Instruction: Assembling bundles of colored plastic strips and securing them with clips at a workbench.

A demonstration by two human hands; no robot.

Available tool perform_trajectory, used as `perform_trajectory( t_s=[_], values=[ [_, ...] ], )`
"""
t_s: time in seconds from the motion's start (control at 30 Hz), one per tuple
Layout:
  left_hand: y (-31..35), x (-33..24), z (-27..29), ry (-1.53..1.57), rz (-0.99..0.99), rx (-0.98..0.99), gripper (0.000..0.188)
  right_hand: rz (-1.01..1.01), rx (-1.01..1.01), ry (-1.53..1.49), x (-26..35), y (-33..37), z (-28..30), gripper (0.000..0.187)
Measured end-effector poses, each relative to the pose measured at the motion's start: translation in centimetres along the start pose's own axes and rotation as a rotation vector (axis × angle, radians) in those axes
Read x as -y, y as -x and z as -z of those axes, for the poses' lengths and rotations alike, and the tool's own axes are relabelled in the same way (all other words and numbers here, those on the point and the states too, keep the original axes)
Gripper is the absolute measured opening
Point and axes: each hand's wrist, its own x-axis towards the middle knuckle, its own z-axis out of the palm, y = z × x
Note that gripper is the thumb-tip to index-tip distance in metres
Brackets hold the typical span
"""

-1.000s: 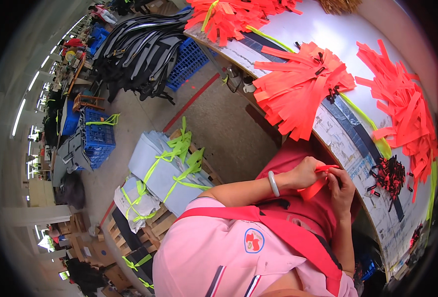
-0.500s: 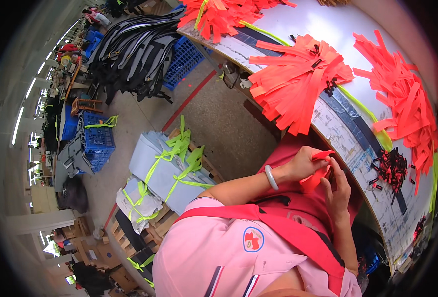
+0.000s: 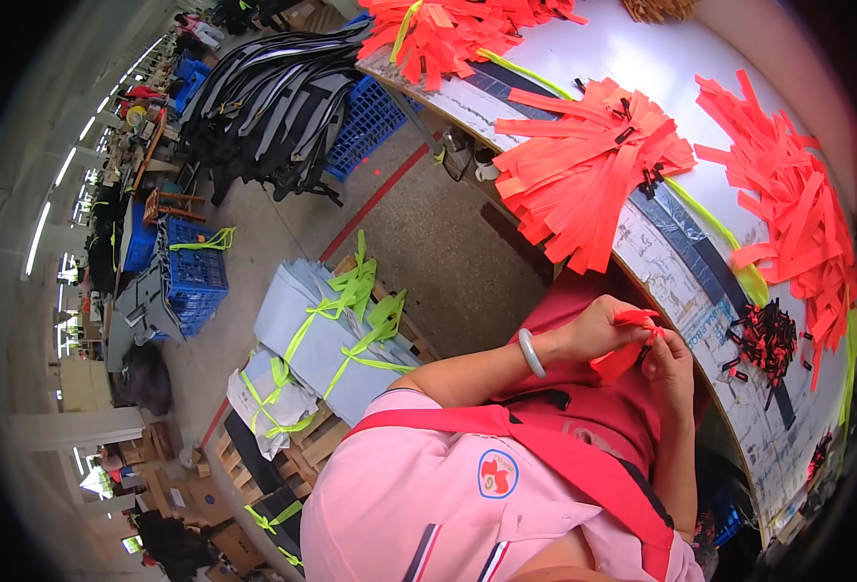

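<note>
Both hands meet over my lap, close to the table's edge, around one orange-red fabric strip [image 3: 615, 363]. My left hand [image 3: 587, 332], with a pale bangle on its wrist, has its fingers closed on the strip. Opposite it, my right hand [image 3: 669, 372] pinches the strip's end between thumb and fingers. Whether a small black part sits in that pinch is hidden. On the table just beyond lies a fanned pile of orange-red strips [image 3: 574, 184], some with black clips at their ends. To the right is a heap of small black clips [image 3: 768, 339].
Another strip pile [image 3: 797, 213] covers the white table's [image 3: 681, 58] right side, and a third [image 3: 438, 39] lies at its far left. Tied grey fabric bundles [image 3: 322, 330] rest on a wooden pallet left of me. Blue crates [image 3: 193, 281] and draped black straps [image 3: 264, 107] stand farther off.
My right-hand fingers have closed in from a looser, more spread pose to a pinch on the strip's end. The left hand keeps its hold, and the whole view has shifted slightly.
</note>
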Motion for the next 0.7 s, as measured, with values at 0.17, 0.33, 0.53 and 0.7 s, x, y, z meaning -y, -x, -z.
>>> perform_trajectory(
  t_s=[0.17,0.33,0.53,0.7],
  values=[
    [0.5,-0.1,-0.2,-0.037,-0.006,0.046,0.011,-0.006,-0.072,-0.074,0.6,0.3,-1.7,0.015],
    [-0.3,-1.7,0.0,-0.215,-0.211,0.075,0.009,0.278,-0.161,0.151,2.3,0.6,-2.2,0.009],
    [0.6,-2.6,2.3,-0.145,0.102,-0.111,0.012,0.268,0.022,-0.095,4.1,0.3,-3.5,0.010],
    [0.3,-1.9,1.9,0.050,0.186,-0.020,0.015,0.186,0.066,0.124,4.3,1.4,-3.0,0.014]
  ],
)
